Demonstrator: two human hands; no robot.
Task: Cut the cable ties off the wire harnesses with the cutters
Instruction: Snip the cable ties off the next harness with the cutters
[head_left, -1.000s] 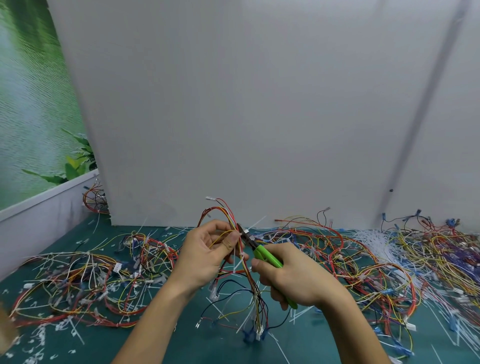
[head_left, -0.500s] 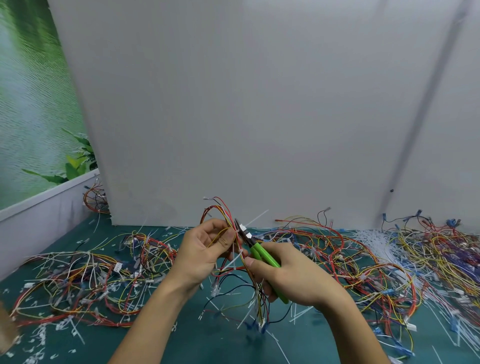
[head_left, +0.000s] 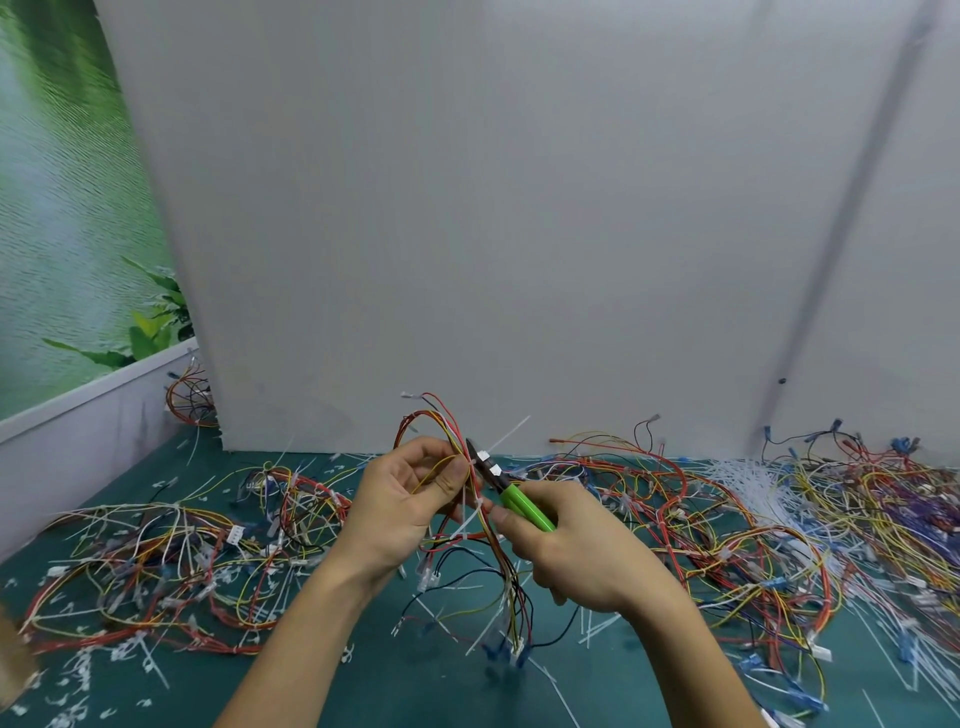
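My left hand (head_left: 405, 506) grips a wire harness (head_left: 475, 551) of red, yellow and black wires, lifted above the green mat. White cable ties (head_left: 470, 525) stick out of the bundle just below my thumb. My right hand (head_left: 576, 556) holds the green-handled cutters (head_left: 511, 491). Their dark jaws point up and left and touch the wires right beside my left thumb. The harness's lower ends with white and blue connectors hang down to the mat between my forearms.
Tangled harnesses (head_left: 156, 561) cover the mat on the left and more lie on the right (head_left: 779, 519). A pile of white tie strips (head_left: 748, 483) sits at the right back. Cut tie scraps litter the mat (head_left: 363, 691). A grey wall panel (head_left: 519, 208) stands close behind.
The cutters' jaws have crept up and left, closer to my left thumb. Both hands have risen slightly with the harness.
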